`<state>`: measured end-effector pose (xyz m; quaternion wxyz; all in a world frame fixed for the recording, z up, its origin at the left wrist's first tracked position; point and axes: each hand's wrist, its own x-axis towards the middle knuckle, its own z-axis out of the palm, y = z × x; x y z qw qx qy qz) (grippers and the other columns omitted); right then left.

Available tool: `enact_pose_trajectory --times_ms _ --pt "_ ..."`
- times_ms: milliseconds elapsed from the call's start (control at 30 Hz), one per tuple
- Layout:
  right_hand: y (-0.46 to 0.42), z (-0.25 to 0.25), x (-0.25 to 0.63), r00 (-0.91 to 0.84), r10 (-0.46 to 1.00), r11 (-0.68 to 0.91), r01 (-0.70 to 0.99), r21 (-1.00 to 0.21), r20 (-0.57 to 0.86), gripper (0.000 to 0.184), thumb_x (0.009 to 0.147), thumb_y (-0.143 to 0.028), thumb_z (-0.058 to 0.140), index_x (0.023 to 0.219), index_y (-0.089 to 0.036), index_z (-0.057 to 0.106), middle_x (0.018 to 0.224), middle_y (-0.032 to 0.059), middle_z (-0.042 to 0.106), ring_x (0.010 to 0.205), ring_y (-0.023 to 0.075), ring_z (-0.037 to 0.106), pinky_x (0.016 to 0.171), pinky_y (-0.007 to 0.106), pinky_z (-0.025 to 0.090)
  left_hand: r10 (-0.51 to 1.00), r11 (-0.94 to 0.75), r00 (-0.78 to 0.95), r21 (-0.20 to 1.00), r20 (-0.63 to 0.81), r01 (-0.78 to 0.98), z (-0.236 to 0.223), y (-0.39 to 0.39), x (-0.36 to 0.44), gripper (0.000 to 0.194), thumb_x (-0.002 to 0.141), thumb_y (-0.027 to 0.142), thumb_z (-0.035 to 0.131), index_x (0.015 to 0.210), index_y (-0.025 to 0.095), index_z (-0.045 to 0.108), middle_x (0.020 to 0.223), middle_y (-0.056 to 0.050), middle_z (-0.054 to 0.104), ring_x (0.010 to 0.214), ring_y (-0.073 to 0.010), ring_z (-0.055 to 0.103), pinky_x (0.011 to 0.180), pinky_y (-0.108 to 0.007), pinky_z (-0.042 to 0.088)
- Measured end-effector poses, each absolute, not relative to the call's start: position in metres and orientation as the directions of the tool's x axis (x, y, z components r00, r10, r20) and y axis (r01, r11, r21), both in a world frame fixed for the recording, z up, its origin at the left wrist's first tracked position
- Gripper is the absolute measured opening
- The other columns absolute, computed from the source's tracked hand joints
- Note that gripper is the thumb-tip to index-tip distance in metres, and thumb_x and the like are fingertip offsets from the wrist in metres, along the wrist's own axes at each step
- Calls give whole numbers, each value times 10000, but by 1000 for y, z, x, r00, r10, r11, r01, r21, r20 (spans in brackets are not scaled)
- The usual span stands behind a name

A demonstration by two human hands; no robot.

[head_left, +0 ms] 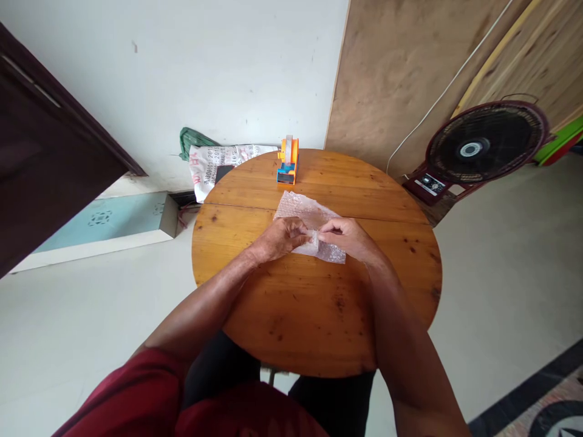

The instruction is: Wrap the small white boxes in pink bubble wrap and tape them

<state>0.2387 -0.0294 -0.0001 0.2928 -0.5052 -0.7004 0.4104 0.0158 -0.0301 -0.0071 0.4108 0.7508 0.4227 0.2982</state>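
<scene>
A sheet of clear bubble wrap (303,205) lies on the round wooden table (291,309). Its near part is folded or bunched up between my hands. My left hand (285,237) pinches the bunched part from the left, thumb and fingers together. From the right, my right hand (345,237) pinches the same part, its fingertips almost meeting those of the left. Whether anything lies inside the fold I cannot make out. Beyond the sheet, near the table's far edge, stands an orange and blue tape dispenser (288,161) with a roll of tape.
Behind the table's far left edge are a white printed sack (212,164) and a green bag (194,141). A dark round fan heater (487,142) stands to the right, with a white cable (449,85) along the wall. At the left lies a pale blue box (109,224).
</scene>
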Motion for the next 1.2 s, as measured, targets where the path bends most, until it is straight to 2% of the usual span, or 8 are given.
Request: enact_pose_trajectory --times_ms 200,367,500,567,867,967,1067,1200 --pt "-32 6 241 -304 953 135 448 -884 -9 211 759 -409 691 720 -202 695 856 39 748 745 185 647 691 318 488 866 -348 476 868 152 356 -3 -32 15 143 861 299 661 848 159 688 948 -48 693 792 -129 596 728 -256 457" --pt "-36 13 239 -316 948 122 465 -877 -36 230 772 -422 680 730 -196 692 763 17 692 664 152 567 615 291 419 877 -309 461 891 133 331 -4 -31 12 130 839 280 682 802 157 663 829 -13 664 705 -99 566 668 -227 444" --pt "-37 15 238 -321 947 144 491 -859 -25 229 778 -406 672 678 -201 652 640 -25 557 597 123 460 563 277 338 883 -247 459 927 95 283 -3 -34 14 150 825 277 689 756 152 644 746 1 661 639 -85 552 600 -202 415" --pt "-37 17 238 -323 946 163 487 -858 -3 242 803 -407 645 677 -200 649 650 -23 526 607 124 445 566 280 327 878 -208 476 941 59 267 -2 -35 15 152 836 269 670 747 152 632 712 5 670 619 -86 560 584 -198 411" --pt "-36 15 241 -464 883 165 463 -871 -79 238 854 -428 623 836 -202 695 759 -3 622 686 145 523 638 283 390 863 -176 504 947 18 268 1 -34 14 168 777 287 736 772 152 635 754 -4 682 649 -98 593 594 -205 431" --pt "-35 12 241 -465 880 151 462 -874 -94 230 798 -429 679 783 -199 678 742 3 626 672 150 533 633 289 397 861 -190 507 942 25 277 0 -35 15 158 752 268 736 757 154 628 755 -3 680 640 -94 581 585 -204 417" --pt "-33 8 239 -440 896 176 468 -866 -56 215 786 -403 673 707 -205 644 707 4 612 655 150 520 623 292 387 866 -114 499 962 -26 248 -1 -35 15 168 745 269 724 762 161 595 742 -11 700 647 -109 608 579 -209 423" --pt "-31 3 239 -416 907 164 490 -856 -64 227 780 -400 656 676 -202 616 645 -15 564 599 130 471 580 282 348 876 -65 477 962 -72 266 -1 -33 16 172 737 271 714 741 168 575 659 14 664 557 -82 520 519 -199 356"
